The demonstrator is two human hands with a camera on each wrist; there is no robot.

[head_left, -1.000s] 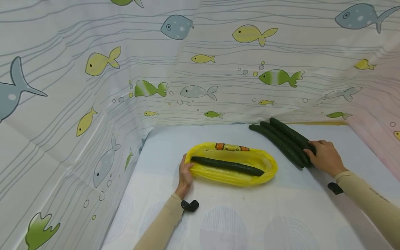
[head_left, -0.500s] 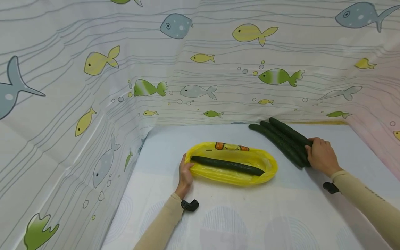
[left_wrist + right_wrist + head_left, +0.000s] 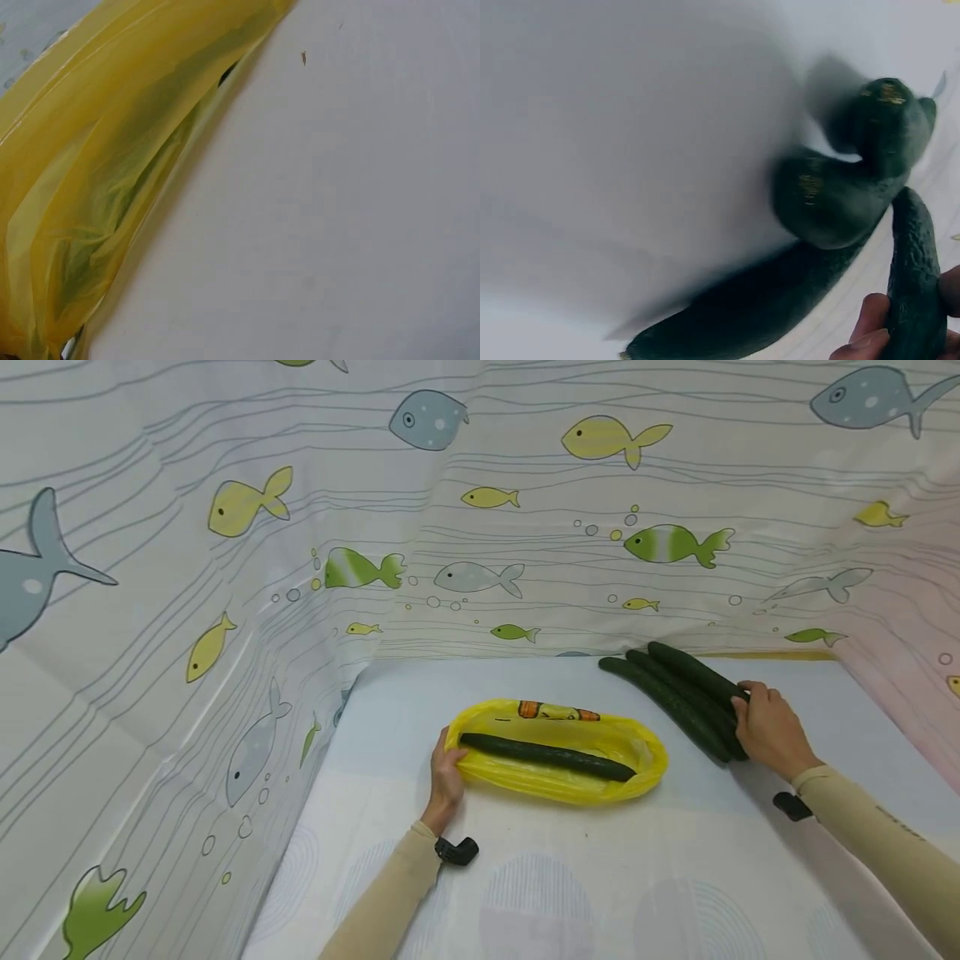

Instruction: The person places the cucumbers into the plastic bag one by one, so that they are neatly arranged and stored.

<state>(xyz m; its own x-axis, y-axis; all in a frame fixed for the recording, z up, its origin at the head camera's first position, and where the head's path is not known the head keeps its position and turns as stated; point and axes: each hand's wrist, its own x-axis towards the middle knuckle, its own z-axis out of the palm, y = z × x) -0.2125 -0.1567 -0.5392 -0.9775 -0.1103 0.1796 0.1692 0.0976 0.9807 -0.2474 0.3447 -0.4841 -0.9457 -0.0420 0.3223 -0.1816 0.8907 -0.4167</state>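
Soft, even light leaves the head view fairly bright and clear, a diffuse shadow showing beneath the right sleeve (image 3: pixel 873 847) on the worktop (image 3: pixel 570 843), while both wrist views look dimmer and greyer, with faint glints along the yellow bag (image 3: pixel 127 142) and blurry-edged shadows beside the slightly soft cucumbers (image 3: pixel 829 202).

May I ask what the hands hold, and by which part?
The left hand holds the yellow bag by its left end; the right hand, a cucumber by its near end.
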